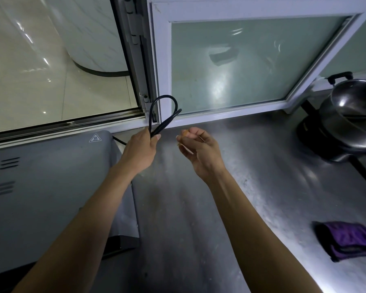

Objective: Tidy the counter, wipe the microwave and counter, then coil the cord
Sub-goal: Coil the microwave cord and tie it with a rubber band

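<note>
My left hand [141, 148] grips a black cord [171, 99] folded into a loop that sticks up above the fist, just right of the grey microwave [51, 187]. A short stretch of cord runs behind the microwave's back corner. My right hand [199, 151] hovers beside it over the steel counter [251, 187], fingers curled around a thin orange band, possibly a rubber band. The two hands are a short gap apart and do not touch.
A folded purple cloth [351, 238] lies at the counter's right edge. A steel pan [353, 115] sits on a stove at the far right. A white-framed frosted window [241, 64] runs behind the counter, with an open sash at the left.
</note>
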Demonstrator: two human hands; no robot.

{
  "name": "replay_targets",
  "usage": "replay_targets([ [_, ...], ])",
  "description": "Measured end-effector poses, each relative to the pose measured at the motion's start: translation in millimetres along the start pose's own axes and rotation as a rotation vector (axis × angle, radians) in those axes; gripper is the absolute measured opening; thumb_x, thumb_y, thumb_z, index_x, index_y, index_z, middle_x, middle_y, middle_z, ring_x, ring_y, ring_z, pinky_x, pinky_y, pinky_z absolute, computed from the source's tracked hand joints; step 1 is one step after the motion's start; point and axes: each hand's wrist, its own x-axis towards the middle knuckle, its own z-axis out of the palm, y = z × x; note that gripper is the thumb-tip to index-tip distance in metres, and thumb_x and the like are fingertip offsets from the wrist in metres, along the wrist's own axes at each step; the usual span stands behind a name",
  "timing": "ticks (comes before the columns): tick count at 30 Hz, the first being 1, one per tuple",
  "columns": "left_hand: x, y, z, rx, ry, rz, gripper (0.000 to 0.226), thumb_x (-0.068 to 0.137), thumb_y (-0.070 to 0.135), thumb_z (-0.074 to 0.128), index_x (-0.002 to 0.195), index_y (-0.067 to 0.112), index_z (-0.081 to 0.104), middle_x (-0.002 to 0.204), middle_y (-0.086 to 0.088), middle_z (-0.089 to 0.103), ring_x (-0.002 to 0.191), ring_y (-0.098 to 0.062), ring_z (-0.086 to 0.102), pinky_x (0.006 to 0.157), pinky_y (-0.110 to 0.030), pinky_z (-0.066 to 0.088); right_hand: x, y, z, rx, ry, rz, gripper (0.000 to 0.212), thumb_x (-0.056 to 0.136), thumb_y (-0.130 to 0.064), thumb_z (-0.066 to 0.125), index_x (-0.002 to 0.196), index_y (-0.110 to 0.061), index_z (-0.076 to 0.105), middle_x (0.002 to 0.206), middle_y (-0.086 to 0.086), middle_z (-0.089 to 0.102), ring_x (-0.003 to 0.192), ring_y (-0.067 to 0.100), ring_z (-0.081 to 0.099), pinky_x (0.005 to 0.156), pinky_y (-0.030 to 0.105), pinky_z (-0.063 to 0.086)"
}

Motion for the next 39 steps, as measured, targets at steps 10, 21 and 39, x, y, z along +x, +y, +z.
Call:
replay_targets([
  [10,-2,0,0,-0.022,-0.014,-0.011,0.027,0.106,0.031,0.045,0.108,0.008,0.057,0.091,-0.003,0.055,0.084,-0.024,0.054,0.073,-0.034,0.040,-12,-6,2,0.228,-0.093,0.039,0.025,0.081,0.005,0.066,0.089,-0.017,0.060,0.102,0.005,0.071,0.085,0.017,0.064,0.083,0.031,0.046],
  [21,2,-5,4,0.031,-0.017,-0.004,0.029,0.105,0.033,0.046,0.108,0.006,0.058,0.088,-0.004,0.054,0.083,-0.024,0.049,0.073,-0.035,0.037,-23,-3,4,0.268,-0.170,-0.058,0.029,0.086,0.012,0.060,0.094,-0.016,0.060,0.093,0.005,0.071,0.086,0.021,0.070,0.074,0.029,0.053],
  [39,3,-9,7,0.033,-0.019,0.002,0.026,0.104,0.032,0.047,0.101,0.009,0.057,0.085,-0.006,0.057,0.080,-0.028,0.053,0.071,-0.036,0.038,-23,-1,2,0.279,-0.118,-0.092,0.015,0.090,0.003,0.060,0.091,-0.012,0.058,0.104,0.006,0.072,0.069,0.012,0.064,0.069,0.024,0.049],
])
